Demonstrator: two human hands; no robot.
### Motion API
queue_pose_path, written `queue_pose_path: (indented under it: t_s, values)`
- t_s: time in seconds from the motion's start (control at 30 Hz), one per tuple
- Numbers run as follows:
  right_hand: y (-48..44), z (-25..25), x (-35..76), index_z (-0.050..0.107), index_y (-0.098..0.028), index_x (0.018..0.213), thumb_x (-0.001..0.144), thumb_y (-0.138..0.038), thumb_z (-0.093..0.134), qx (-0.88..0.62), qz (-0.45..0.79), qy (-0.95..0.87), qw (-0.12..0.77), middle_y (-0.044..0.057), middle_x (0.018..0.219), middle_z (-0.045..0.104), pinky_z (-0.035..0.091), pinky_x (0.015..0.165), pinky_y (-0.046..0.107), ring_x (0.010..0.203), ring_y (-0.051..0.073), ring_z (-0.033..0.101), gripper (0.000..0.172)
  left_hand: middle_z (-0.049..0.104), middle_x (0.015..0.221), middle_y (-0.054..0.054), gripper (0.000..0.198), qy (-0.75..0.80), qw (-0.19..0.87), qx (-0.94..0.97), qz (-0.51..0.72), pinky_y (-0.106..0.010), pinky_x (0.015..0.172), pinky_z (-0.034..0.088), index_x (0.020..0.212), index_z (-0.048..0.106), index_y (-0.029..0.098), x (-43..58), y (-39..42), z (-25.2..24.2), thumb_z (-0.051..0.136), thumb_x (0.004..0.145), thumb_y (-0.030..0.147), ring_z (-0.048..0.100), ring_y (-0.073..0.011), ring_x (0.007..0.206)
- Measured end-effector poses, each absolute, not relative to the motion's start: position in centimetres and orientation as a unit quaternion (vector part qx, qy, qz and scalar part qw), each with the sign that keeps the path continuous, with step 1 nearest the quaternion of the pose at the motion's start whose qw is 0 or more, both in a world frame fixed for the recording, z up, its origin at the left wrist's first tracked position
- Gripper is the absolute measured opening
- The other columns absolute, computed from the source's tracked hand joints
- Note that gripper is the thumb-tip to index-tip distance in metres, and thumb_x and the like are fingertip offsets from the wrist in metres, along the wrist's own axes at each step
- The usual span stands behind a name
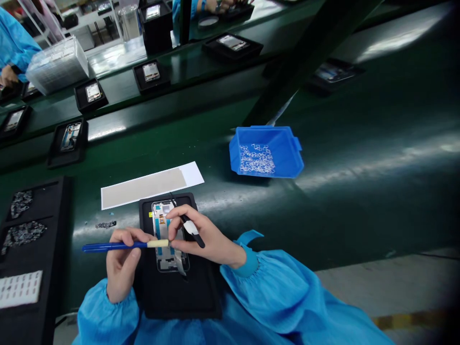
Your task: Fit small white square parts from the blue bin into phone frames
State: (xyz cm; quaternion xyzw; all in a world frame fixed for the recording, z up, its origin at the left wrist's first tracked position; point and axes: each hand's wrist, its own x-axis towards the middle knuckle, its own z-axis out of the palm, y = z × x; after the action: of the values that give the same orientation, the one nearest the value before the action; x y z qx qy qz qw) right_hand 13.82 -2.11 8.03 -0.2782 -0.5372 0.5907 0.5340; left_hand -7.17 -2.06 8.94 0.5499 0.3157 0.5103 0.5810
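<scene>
a slim blue pen-shaped tool with a cream end section (108,247) lies nearly level, its long axis running sideways, cream end pointing right. the left hand (122,263) is closed around it, thumb against fingers. it is above a silver rectangular phone frame with blue strips (163,255), which sits in a black tray (179,299) on the dark green desk (323,206), long axis running away from the person. the right hand (203,237), partly curled, holds a thin black-and-white tool (190,227) slantwise; its thumb and forefinger meet at the cream end, grip unclear.
</scene>
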Motion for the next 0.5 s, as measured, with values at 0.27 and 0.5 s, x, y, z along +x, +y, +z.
queue_pose_path:
  t_s: [0.27, 0.5]
  values:
    - [-2.2, 7.93, 13.65, 0.053, -0.022, 0.112, 0.085, -0.011, 0.066, -0.285, 0.576, -0.54, 0.543, -0.002, 0.081, 0.062, 0.052, 0.075, 0.03, 0.073, 0.014, 0.06, 0.032, 0.065, 0.092, -0.001, 0.008, 0.303, 0.581, 0.552, 0.515, -0.032, 0.082, 0.06, 0.095, 0.051, 0.023, -6.94, -1.74, 9.0, 0.057, 0.094, 0.017, 0.071, -0.0173, 0.088]
    - [-2.52, 7.83, 13.07, 0.052, -0.023, 0.112, 0.084, -0.011, 0.059, -0.328, 0.502, -0.551, 0.58, -0.004, 0.078, 0.059, 0.052, 0.074, 0.029, 0.068, 0.013, 0.057, 0.031, 0.065, 0.093, -0.002, 0.011, 0.312, 0.531, 0.57, 0.544, -0.035, 0.082, 0.061, 0.096, 0.051, 0.022, -6.46, -2.17, 8.38, 0.056, 0.093, 0.013, 0.071, -0.0185, 0.091]
